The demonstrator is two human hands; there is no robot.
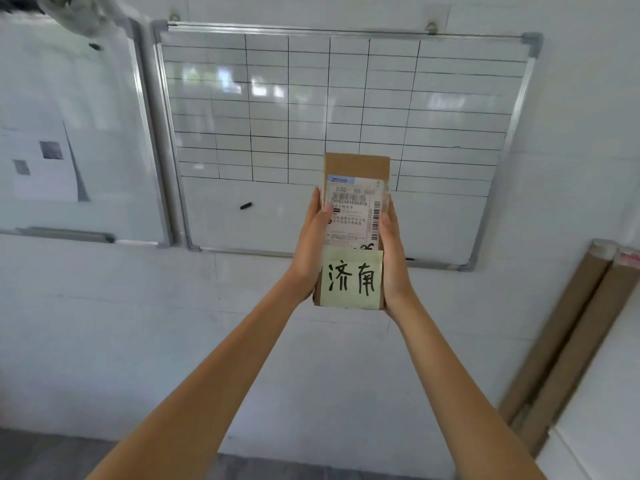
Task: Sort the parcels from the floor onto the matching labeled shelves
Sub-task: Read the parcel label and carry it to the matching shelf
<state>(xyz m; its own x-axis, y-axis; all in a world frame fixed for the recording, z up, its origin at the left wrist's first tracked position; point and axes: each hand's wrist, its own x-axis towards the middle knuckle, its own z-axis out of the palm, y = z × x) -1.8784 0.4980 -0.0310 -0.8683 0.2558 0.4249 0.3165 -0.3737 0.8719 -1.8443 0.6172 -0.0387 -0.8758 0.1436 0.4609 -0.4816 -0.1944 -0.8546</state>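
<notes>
A small brown cardboard parcel (pixel 356 166) is held upright at arm's length in front of a wall. It carries a white shipping label with barcodes and, below that, a pale yellow sticky note (pixel 351 278) with two handwritten Chinese characters. My left hand (pixel 310 251) grips its left side, thumb on the label. My right hand (pixel 393 258) clasps its right side. No shelves or floor parcels are in view.
A gridded whiteboard (pixel 450 109) hangs on the white wall behind the parcel, and a second board (pixel 69 98) with paper sheets is to its left. Brown cardboard tubes (pixel 568 341) lean at the right. A strip of grey floor (pixel 52 455) shows below.
</notes>
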